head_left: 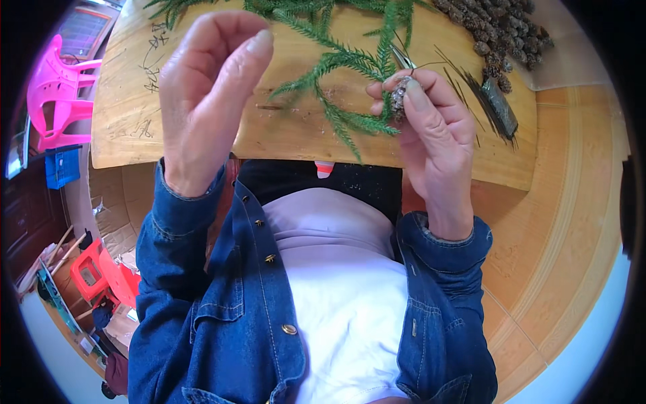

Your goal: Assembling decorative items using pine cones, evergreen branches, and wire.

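Note:
My right hand (434,135) is raised over the wooden board (202,138) and pinches a small grey-brown pine cone (399,94) against a green conifer sprig (343,67). A thin wire (404,57) sticks up from the cone. My left hand (205,94) hovers at the left with its fingers loosely curled and nothing in it, a hand's width from the sprig.
A heap of pine cones (501,30) lies at the board's far right, beside a dark bundle of thin wires (498,104). More green branches (282,8) lie along the far edge. Pink plastic chairs (57,94) stand at the left, a red stool (101,273) lower left.

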Motion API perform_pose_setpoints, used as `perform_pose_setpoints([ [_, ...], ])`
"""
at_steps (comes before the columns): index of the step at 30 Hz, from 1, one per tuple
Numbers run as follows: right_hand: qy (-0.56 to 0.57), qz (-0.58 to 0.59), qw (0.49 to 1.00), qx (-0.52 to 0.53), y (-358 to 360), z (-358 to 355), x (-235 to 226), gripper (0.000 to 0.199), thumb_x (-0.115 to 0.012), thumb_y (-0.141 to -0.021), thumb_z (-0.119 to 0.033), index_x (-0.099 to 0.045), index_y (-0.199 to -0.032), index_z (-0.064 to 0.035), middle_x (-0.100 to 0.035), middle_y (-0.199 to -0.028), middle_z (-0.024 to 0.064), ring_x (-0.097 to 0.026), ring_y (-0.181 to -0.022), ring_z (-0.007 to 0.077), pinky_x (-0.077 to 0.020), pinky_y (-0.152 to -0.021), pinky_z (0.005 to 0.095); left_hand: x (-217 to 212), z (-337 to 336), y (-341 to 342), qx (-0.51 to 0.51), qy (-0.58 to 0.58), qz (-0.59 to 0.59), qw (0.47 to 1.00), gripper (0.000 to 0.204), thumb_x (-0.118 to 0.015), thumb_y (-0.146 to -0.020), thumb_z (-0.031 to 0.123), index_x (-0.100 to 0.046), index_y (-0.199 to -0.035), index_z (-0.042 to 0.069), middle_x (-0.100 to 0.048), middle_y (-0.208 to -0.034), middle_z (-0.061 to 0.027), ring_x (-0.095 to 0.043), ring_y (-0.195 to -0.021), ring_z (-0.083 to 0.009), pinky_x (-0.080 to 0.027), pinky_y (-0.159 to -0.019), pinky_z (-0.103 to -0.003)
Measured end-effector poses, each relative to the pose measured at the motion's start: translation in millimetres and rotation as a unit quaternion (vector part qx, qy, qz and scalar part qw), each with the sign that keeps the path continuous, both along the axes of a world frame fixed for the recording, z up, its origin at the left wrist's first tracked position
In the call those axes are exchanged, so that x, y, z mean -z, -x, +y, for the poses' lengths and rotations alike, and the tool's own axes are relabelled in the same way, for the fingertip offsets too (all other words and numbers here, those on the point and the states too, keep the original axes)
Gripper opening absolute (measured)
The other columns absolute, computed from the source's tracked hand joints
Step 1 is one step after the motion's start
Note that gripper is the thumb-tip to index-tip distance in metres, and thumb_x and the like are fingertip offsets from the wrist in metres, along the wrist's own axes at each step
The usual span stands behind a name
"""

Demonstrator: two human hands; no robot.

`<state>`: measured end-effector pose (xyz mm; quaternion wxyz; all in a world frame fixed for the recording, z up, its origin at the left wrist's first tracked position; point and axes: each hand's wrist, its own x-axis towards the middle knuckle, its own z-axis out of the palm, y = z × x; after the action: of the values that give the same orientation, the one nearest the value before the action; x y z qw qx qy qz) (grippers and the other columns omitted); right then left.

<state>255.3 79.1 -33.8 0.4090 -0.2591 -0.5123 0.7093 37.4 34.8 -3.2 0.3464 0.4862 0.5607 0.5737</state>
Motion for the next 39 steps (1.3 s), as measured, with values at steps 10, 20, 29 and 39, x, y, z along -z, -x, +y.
perform_pose_setpoints([
  [10,0.056,0.03,0.994,-0.091,-11.2,13.0,-4.5,0.025,-0.042,-0.098,-0.017,-0.05,-0.111,0.0033,-0.058,-0.105,0.015,-0.06,-0.097,0.0204,-0.0479,-0.083,0.0297,-1.8,9.4,-14.8,0.126,-0.065,0.33,0.933,0.016,-0.057,-0.088,0.006,-0.062,-0.102,0.0,-0.059,-0.085,0.0,-0.051,-0.074,-0.0063,-0.041,-0.071,-0.019],
  [20,0.022,0.037,0.997,0.058,-36.0,21.4,-0.6,0.03,-0.043,-0.098,-0.02,-0.051,-0.114,0.0043,-0.048,-0.126,0.0223,-0.057,-0.105,0.0223,-0.0474,-0.083,0.031,11.5,6.8,-2.8,0.09,0.12,0.077,0.986,0.015,-0.059,-0.088,0.007,-0.061,-0.099,-0.003,-0.059,-0.086,0.0012,-0.052,-0.078,-0.0048,-0.041,-0.072,-0.019],
  [29,-0.176,-0.146,0.972,0.057,-28.1,-8.7,-7.7,0.035,-0.052,-0.094,-0.023,-0.052,-0.115,0.0053,-0.048,-0.129,0.021,-0.055,-0.105,0.0194,-0.0424,-0.087,0.0273,21.1,7.8,-6.7,0.014,0.049,-0.004,0.999,0.015,-0.06,-0.086,0.008,-0.062,-0.097,-0.002,-0.06,-0.085,0.0004,-0.053,-0.073,-0.0056,-0.041,-0.069,-0.019],
  [39,-0.107,-0.104,0.988,0.05,-1.0,-13.8,-0.8,0.029,-0.054,-0.093,-0.012,-0.053,-0.116,0.0061,-0.056,-0.116,0.012,-0.054,-0.098,0.0138,-0.0406,-0.088,0.0254,15.4,-5.6,-15.7,0.071,0.092,-0.174,0.978,0.017,-0.062,-0.085,0.008,-0.06,-0.097,-0.003,-0.06,-0.081,-0.0027,-0.057,-0.072,-0.009,-0.046,-0.064,-0.023],
])
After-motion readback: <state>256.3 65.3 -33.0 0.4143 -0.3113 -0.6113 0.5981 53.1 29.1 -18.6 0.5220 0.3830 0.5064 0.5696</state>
